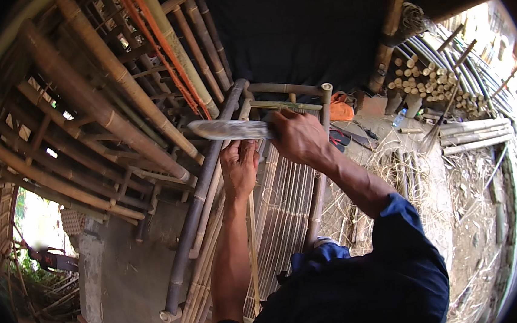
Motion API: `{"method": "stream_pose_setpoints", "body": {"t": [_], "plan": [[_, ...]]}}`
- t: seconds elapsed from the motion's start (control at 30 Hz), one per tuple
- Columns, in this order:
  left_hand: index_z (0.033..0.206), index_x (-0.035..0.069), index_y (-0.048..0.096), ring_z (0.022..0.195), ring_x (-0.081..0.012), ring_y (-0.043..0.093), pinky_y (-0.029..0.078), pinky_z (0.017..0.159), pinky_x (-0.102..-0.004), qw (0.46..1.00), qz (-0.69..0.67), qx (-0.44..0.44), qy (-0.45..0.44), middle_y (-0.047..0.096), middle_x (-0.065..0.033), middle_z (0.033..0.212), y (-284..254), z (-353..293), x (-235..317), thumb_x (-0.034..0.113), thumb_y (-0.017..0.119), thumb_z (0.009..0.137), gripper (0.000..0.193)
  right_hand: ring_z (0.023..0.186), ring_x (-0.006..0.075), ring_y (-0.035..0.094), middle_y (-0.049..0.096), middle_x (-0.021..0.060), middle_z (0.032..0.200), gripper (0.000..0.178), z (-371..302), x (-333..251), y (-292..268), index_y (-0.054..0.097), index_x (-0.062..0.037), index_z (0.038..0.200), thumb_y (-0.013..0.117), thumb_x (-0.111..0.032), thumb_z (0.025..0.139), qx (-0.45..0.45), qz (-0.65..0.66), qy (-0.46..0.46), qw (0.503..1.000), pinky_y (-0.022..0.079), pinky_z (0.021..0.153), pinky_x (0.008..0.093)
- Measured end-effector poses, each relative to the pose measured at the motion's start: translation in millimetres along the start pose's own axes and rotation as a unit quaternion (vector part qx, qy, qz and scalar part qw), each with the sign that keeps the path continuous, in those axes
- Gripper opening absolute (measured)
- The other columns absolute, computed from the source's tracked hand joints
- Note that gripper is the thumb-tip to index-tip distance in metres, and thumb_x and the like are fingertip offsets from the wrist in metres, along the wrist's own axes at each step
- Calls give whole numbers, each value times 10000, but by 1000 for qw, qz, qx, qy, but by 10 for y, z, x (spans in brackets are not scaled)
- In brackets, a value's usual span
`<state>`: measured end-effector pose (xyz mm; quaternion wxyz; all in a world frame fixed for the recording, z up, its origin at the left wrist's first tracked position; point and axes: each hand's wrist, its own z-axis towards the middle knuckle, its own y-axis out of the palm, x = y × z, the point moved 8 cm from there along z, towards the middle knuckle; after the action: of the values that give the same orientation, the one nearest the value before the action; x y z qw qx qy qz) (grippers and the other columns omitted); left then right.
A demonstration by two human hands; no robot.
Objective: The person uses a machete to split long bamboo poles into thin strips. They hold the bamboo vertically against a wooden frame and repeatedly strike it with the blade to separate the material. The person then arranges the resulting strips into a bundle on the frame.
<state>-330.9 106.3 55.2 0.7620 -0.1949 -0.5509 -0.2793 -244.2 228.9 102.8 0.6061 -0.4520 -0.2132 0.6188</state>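
Observation:
My right hand [298, 135] is wrapped round the handle of a machete [232, 129]. Its broad blade points left and is slightly blurred. Just under the blade, my left hand [240, 168] has its fingers bent together at the upper end of a pale bamboo strip [254, 253], which runs down beside my forearm. The blade hides the fingertips in part, and whether its edge touches the strip cannot be made out. Both hands are above a bamboo bench [284, 214] with a slatted top and round pole rails.
Bamboo frames [109, 118] lean at the left, with an orange strap [162, 53] hanging among them. Cut bamboo poles [422, 82] are stacked at the far right. Near them are an orange bag [340, 107], a plastic bottle [399, 117] and a broom [431, 139]. Shavings [366, 214] litter the right floor.

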Motion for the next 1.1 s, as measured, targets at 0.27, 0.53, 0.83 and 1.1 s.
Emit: {"method": "stream_pose_setpoints", "body": {"t": [0.27,0.53,0.83,1.1], "plan": [[936,-30,651,606,-145,545,450,560,-323,956,219,88,174,584,-61,715,71,-123,276,190,579,996,239,813,349,681,659,134,875,227,259,-7,39,633,-39,900,676,-233,789,-59,-46,-108,991,547,701,445],[892,0,645,516,-209,480,399,518,-407,947,281,125,91,515,-128,590,-683,-1265,338,212,572,1004,251,904,304,723,726,195,983,275,257,2815,-761,707,-17,1008,548,-218,908,20,44,399,915,570,738,416],[1057,-16,705,562,-61,473,384,513,-230,997,-31,69,13,543,10,670,-554,445,502,294,579,995,341,962,249,691,695,172,1031,266,-1599,156,1732,578,-34,976,775,-167,855,-222,583,226,748,596,809,374],[936,1,736,534,-148,575,425,494,-338,974,124,182,44,664,-78,644,-299,1153,472,272,672,931,279,999,268,680,668,130,1001,324,-2059,-1116,2202,512,-68,948,802,-26,808,-324,742,210,548,575,832,398]]}}
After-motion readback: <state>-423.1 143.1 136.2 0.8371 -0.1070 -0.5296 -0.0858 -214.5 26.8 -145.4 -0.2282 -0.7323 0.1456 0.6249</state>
